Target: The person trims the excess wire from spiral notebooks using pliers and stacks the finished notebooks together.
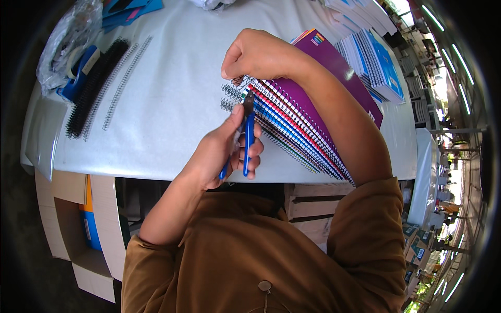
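Two bare hands of ours meet over a stack of spiral-bound notebooks [300, 140], which lies slantwise on the desk [172, 141], right of its middle, with one end of its bindings close to the near edge. Our left hand [229, 148] is wrapped around a pair of blue-handled cutters [249, 136], thumb along the upper side, the handles standing somewhat apart. Their dark tip points away from us, right by the far end of the bindings, where coil ends [228, 98] stick out past the covers; we cannot tell whether the blades touch a wire. Our right hand [255, 55] is curled over those same ends, fingers bent downward; its fingertips are partly hidden, so we cannot tell if it pinches a wire. Our right forearm crosses the purple cover [347, 78] on top of the stack.

Toward the desk's left edge lie black coils [99, 83] and a few paler coils [122, 81], beside a blue tape dispenser [81, 77] and a clear plastic bag [70, 41]. Near the right edge, blue-covered notebooks [378, 65] are piled. Below the near edge, at left, an open cardboard box [52, 208] stands.
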The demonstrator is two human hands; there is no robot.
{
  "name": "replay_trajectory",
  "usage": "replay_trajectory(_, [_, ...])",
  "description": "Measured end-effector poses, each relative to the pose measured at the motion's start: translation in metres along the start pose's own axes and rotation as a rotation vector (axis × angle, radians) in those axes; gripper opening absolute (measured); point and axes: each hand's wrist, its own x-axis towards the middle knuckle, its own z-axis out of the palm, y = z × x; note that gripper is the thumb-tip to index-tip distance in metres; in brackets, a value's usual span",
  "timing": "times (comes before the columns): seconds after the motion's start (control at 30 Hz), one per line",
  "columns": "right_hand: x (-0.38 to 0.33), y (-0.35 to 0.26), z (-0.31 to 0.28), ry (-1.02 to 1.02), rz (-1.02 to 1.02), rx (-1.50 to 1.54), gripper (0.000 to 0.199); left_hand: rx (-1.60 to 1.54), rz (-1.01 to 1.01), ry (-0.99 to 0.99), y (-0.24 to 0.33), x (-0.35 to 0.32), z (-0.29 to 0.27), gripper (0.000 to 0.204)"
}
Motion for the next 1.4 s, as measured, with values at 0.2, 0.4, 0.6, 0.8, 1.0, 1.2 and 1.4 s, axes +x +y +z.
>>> replay_trajectory(0.2, [0.002, 0.001, -0.001, -0.021, 0.002, -0.004, 0.02, -0.037, 0.018, 0.043, 0.01, 0.004, 0.012, 0.057])
replay_trajectory(0.4, [0.001, 0.003, -0.004, -0.05, -0.031, 0.073, 0.02, -0.26, -0.046, -0.207, 0.006, 0.009, -0.014, 0.056])
replay_trajectory(0.6, [0.002, 0.006, -0.004, -0.068, -0.007, 0.108, 0.022, -0.004, -0.013, 0.029, 0.009, -0.003, 0.014, 0.06])
replay_trajectory(0.8, [0.003, 0.005, -0.005, -0.076, -0.047, 0.166, 0.023, -0.45, 0.008, -0.567, 0.005, 0.019, -0.021, 0.064])
replay_trajectory(1.0, [0.003, 0.009, -0.006, -0.057, -0.025, 0.189, 0.023, 0.023, 0.031, -0.032, 0.015, -0.006, 0.013, 0.062])
replay_trajectory(1.2, [0.004, 0.008, -0.004, -0.015, -0.026, 0.177, 0.024, -0.142, -0.004, -0.072, 0.022, 0.004, 0.012, 0.062])
replay_trajectory(1.4, [0.005, 0.012, -0.006, -0.011, -0.072, 0.159, 0.025, -0.408, 0.021, -0.503, 0.004, 0.014, -0.018, 0.062])
